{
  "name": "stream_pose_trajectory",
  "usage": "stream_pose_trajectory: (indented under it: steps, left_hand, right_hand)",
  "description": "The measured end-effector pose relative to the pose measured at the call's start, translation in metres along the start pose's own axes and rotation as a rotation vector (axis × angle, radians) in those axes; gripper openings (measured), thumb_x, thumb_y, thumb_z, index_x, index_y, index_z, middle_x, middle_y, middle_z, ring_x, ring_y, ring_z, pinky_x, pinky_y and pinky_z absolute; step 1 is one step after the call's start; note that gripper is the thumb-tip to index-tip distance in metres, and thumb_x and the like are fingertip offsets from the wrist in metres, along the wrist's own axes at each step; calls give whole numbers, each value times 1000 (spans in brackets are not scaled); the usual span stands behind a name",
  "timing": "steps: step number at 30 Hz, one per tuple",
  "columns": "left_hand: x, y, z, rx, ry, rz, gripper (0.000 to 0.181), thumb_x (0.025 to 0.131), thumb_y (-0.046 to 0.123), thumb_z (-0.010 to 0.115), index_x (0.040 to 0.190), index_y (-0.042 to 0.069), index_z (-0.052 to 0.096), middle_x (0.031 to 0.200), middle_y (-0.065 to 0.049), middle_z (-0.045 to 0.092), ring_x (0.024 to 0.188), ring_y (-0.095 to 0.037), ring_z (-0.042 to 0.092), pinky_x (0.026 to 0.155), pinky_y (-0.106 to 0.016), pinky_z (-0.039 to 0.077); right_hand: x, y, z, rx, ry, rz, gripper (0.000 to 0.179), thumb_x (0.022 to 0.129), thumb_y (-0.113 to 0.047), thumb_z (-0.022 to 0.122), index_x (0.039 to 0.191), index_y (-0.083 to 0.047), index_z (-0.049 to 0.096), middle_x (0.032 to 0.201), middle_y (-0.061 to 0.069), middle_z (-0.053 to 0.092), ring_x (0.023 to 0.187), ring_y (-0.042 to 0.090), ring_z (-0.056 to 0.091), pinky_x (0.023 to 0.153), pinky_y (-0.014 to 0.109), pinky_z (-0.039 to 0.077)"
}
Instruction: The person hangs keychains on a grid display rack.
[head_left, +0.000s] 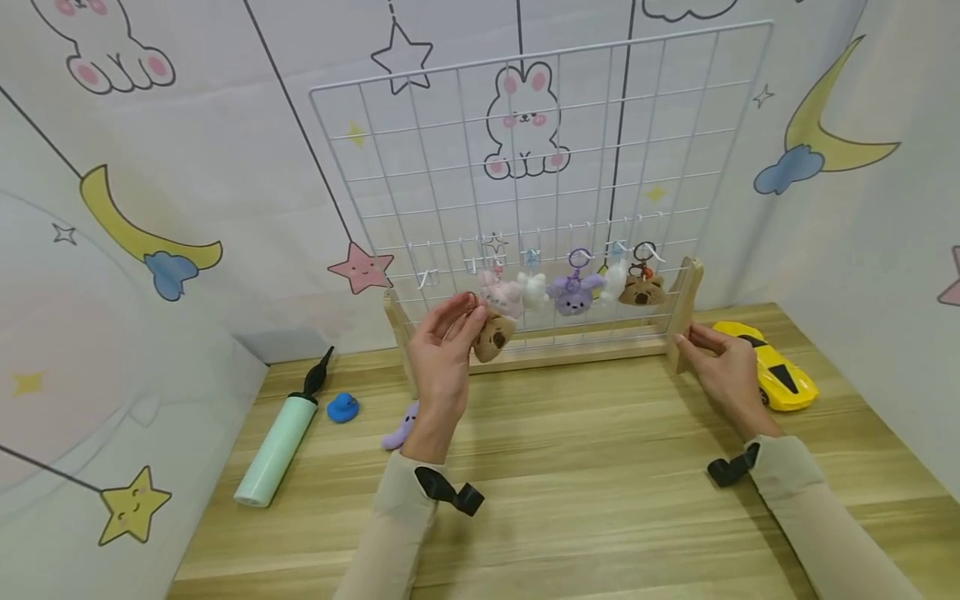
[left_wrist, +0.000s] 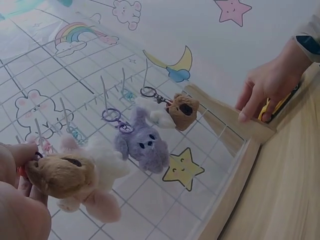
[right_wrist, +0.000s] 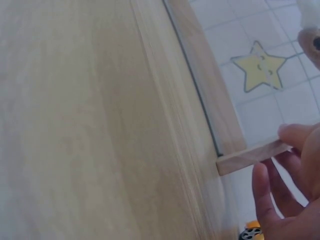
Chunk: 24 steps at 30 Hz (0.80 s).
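Observation:
My left hand (head_left: 444, 350) pinches a brown plush keychain (head_left: 493, 337) near its ring, in front of the white wire grid rack (head_left: 420, 179). In the left wrist view the brown plush (left_wrist: 62, 175) hangs close before a pink and white plush. My right hand (head_left: 722, 367) grips the rack's right wooden side post (head_left: 684, 312), the thumb on one face and fingers on the other. From hooks on the rack hang a pink plush keychain (head_left: 501, 293), a purple one (head_left: 574, 295), white ones (head_left: 533, 290) and another brown one (head_left: 643, 289).
A yellow toy car (head_left: 783, 367) stands just beyond my right hand. On the left of the wooden table (head_left: 585, 483) lie a mint-green hand pump (head_left: 279, 450), a blue toy duck (head_left: 342, 407) and a purple toy (head_left: 402, 427), partly hidden by my left wrist. White hooks (head_left: 427, 277) show on the rack's left.

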<state>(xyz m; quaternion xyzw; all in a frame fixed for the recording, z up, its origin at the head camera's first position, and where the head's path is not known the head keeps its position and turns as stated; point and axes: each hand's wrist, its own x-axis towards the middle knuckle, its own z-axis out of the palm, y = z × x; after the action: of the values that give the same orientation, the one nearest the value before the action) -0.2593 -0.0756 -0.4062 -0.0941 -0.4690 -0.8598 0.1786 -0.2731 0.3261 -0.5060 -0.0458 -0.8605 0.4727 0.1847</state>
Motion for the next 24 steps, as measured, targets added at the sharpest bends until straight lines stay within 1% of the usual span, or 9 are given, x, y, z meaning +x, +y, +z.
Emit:
stream_pose_trajectory:
  steps: [4, 6, 8, 12, 14, 16, 18, 20, 24]
  left_hand:
    - [1, 3, 6, -32, 22, -9, 20, 95, -11, 76, 112, -1, 78, 110, -8, 81, 105, -17, 81, 100, -31, 61]
    - [2, 4, 8, -39, 33, -4, 13, 97, -7, 75, 108, -1, 80, 108, -7, 82, 103, -16, 81, 101, -31, 61]
    - [4, 4, 9, -43, 40, 3, 10, 100, -3, 73, 107, -2, 81, 106, -6, 83, 101, -15, 81, 101, -30, 61]
    - [5, 6, 10, -8, 32, 7, 24, 106, 7, 69, 123, -6, 78, 105, -3, 82, 100, -12, 80, 98, -27, 61]
    - [5, 7, 11, 12, 25, 0, 31, 106, 10, 68, 131, -8, 73, 102, -2, 81, 95, -10, 79, 92, -24, 62]
    - [6, 8, 11, 37, 15, -8, 35, 106, 12, 70, 134, -9, 70, 97, 0, 81, 90, -9, 78, 87, -22, 62]
    - [7, 8, 11, 47, 5, -11, 34, 104, 12, 73, 132, -8, 69, 94, 0, 81, 86, -9, 78, 83, -22, 62]
    - [8, 8, 13, 59, 2, -1, 30, 102, 12, 77, 126, -4, 69, 93, -1, 83, 83, -11, 79, 81, -24, 63]
    - [8, 9, 17, 63, 14, 48, 21, 99, 12, 80, 115, 6, 69, 91, -3, 84, 82, -13, 81, 81, -27, 65]
  right_hand:
    - [0, 0, 0, 0, 7, -7, 67, 102, -52, 72, 148, -4, 65, 140, 22, 71, 104, -17, 62, 81, 0, 46]
    - [0, 0, 0, -2, 11, -9, 66, 102, -51, 72, 148, -4, 65, 140, 22, 71, 103, -19, 60, 80, 0, 46]
    - [0, 0, 1, -1, 13, -9, 66, 102, -51, 72, 148, -4, 65, 139, 22, 71, 101, -21, 58, 80, -1, 46]
    - [0, -1, 1, 12, 14, -4, 65, 102, -50, 73, 147, -5, 66, 139, 22, 72, 99, -22, 57, 80, -1, 46]
    - [1, -1, 1, 17, 10, -1, 65, 101, -50, 74, 147, -5, 66, 138, 22, 72, 98, -22, 57, 80, -1, 46]
    - [0, -2, 1, 19, 5, 4, 65, 101, -51, 74, 148, -6, 66, 138, 21, 72, 98, -22, 56, 80, -1, 45]
    - [0, -2, 1, 15, 0, 7, 65, 101, -51, 73, 148, -7, 66, 139, 20, 72, 99, -22, 56, 80, -1, 44]
    - [0, -2, 1, 13, -2, 8, 65, 102, -51, 73, 148, -6, 66, 139, 21, 72, 101, -20, 57, 81, -1, 45]
    - [0, -1, 0, 6, -2, 2, 66, 102, -51, 72, 148, -5, 65, 139, 22, 72, 101, -20, 58, 81, -1, 45]
